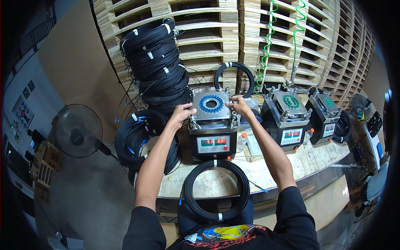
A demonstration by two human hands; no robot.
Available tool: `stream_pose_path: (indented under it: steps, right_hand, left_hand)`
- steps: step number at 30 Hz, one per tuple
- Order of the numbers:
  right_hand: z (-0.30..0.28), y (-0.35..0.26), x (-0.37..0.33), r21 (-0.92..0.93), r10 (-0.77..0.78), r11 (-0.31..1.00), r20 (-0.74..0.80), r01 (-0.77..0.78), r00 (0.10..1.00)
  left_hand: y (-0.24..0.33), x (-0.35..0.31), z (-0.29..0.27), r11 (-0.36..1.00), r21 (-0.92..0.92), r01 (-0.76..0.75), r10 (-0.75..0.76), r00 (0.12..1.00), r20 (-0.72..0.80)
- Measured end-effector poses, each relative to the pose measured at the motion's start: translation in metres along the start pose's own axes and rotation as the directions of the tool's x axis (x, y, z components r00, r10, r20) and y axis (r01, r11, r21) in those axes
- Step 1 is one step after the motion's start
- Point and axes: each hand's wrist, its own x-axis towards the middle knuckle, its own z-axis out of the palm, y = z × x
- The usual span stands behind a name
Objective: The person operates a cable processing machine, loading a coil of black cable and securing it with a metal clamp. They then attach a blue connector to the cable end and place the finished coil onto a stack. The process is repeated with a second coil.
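Both my hands are at the opposite side edges of a square metal plate (200, 118), which has a ring of blue connectors (201, 104) around a round center hole. The plate lies on top of a black bench machine (193, 153) with red-lit displays and metal posts at its corners. My left hand (181, 116) grips the left edge, thumb toward the top face. On the right edge, my right hand (241, 108) has its fingers closed, with the index finger along the rim. The undersides of the fingers are partly hidden.
Two similar machines (287, 132) (323, 127) with green connectors stand to the right. A tall stack of black cable coils (156, 62) rises at back left. One coil (187, 189) overhangs the wooden table's (258, 171) front edge. A clear bottle (241, 143) stands beside the machine.
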Motion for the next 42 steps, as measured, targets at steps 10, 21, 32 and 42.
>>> stream_pose_path:
  steps: [10,21,32,42]
  right_hand:
    - [-0.041,-0.026,-0.07,0.083,-0.071,0.995,0.155,0.058,0.985]
    - [0.005,-0.027,-0.078,-0.363,-0.418,0.854,-0.049,0.374,0.907]
    - [0.005,-0.042,0.046,-0.585,-0.211,0.797,-0.036,0.151,0.977]
    - [0.032,-0.014,0.071,-0.689,-0.12,0.713,0.057,0.126,0.991]
  left_hand:
    - [-0.003,-0.064,-0.004,0.976,-0.041,-0.215,0.217,0.975,0.056]
    - [0.014,-0.054,0.032,0.419,0.716,-0.558,0.672,0.721,0.169]
    - [0.054,0.054,0.021,0.353,0.844,-0.404,0.369,0.889,0.271]
    - [0.034,0.101,0.007,0.37,0.842,-0.392,0.333,0.902,0.274]
